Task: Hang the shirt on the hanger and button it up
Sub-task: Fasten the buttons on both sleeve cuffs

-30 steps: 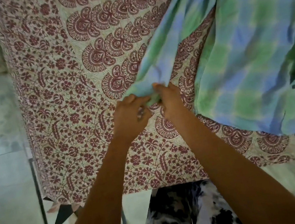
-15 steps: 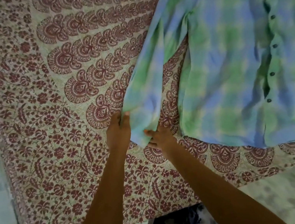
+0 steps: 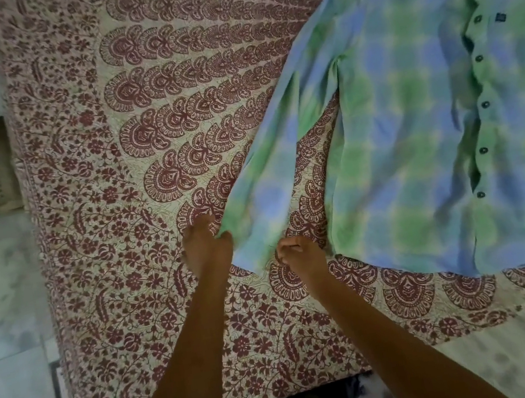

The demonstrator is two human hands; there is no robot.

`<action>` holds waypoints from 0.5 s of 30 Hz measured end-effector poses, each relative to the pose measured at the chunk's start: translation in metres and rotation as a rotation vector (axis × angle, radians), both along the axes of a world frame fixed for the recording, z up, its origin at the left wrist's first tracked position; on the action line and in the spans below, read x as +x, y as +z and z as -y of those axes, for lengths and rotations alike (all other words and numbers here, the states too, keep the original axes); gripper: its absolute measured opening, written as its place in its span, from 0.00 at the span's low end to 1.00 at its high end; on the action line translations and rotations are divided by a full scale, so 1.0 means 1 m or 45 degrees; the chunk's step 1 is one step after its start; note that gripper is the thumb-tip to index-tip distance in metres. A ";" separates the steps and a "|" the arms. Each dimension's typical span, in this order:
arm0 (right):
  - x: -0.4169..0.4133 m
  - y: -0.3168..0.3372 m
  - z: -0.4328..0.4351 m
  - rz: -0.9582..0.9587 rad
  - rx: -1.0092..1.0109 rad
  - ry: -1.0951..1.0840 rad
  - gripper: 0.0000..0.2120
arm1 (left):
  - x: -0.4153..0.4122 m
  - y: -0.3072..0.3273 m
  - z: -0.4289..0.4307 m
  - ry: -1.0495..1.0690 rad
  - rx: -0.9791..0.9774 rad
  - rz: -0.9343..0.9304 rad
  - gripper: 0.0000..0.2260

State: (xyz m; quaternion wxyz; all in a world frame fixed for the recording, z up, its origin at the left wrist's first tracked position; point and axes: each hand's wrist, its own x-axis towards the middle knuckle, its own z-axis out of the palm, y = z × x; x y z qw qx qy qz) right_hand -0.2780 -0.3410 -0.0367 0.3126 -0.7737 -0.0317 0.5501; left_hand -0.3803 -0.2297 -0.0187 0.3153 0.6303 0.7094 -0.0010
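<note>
Maroon-patterned bedspread carries the green-and-blue shirt (front up, buttons in a row) at the right. Both the left grip and right grip pinch the outstretched sleeve end, near the bedspread's front edge.

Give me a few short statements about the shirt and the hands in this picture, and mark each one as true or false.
1. The left hand and the right hand both hold the end of one sleeve of the shirt. True.
2. The shirt hangs on a hanger. False: it lies spread out on the patterned bedspread.
3. A row of dark buttons runs down the shirt front. True.
4. The shirt is plain red. False: it is checked in green and blue.
</note>
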 end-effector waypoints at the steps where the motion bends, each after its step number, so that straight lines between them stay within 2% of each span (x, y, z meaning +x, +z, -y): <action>1: 0.004 0.006 0.000 0.043 0.021 -0.005 0.11 | 0.002 0.004 0.000 -0.016 0.008 0.051 0.16; 4: 0.022 0.048 -0.002 0.127 0.123 0.001 0.11 | 0.017 0.040 0.004 -0.078 0.009 0.210 0.17; 7: 0.048 0.089 0.002 0.339 0.171 0.032 0.10 | 0.041 0.079 0.013 -0.196 0.061 0.284 0.18; 15: 0.146 0.188 0.031 0.488 0.263 -0.260 0.11 | 0.136 0.153 0.031 -0.475 0.107 0.523 0.17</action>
